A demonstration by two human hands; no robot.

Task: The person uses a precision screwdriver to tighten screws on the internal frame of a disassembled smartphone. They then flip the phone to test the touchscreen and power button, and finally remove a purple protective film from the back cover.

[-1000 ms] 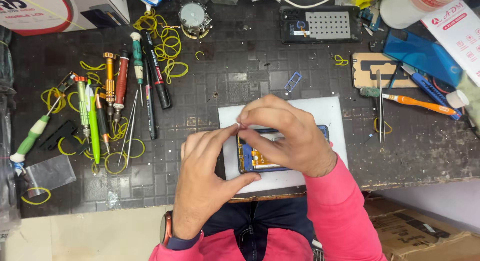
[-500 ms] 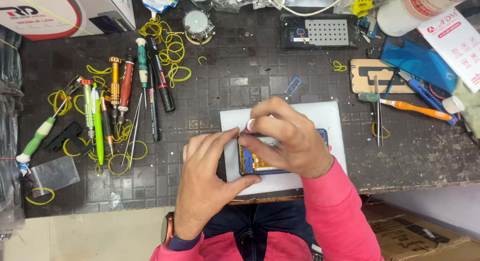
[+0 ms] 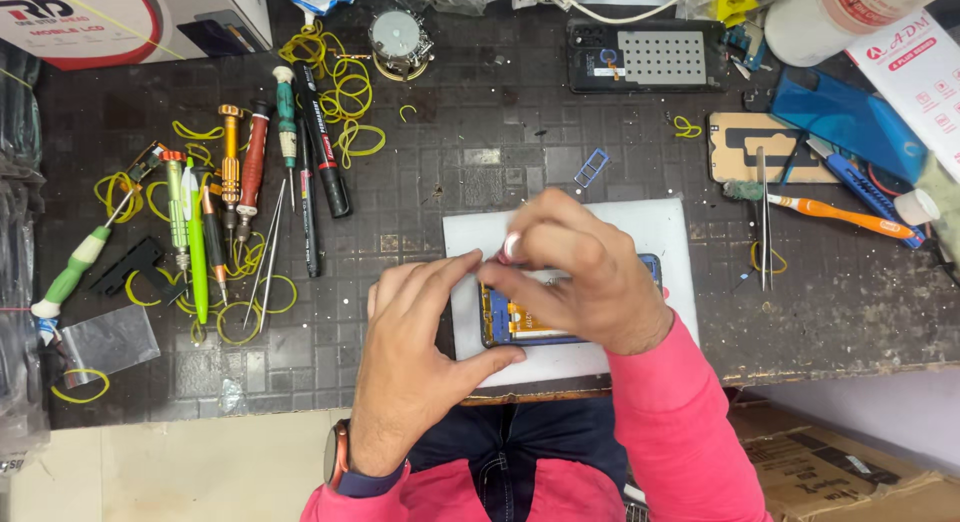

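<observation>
both hands (image 3: 500, 312) on crosswise phone (image 3: 560, 317)

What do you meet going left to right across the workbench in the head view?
Green-handled screwdriver → row of screwdrivers → left hand → right hand over the opened phone → tweezers → orange-handled tool.
</observation>
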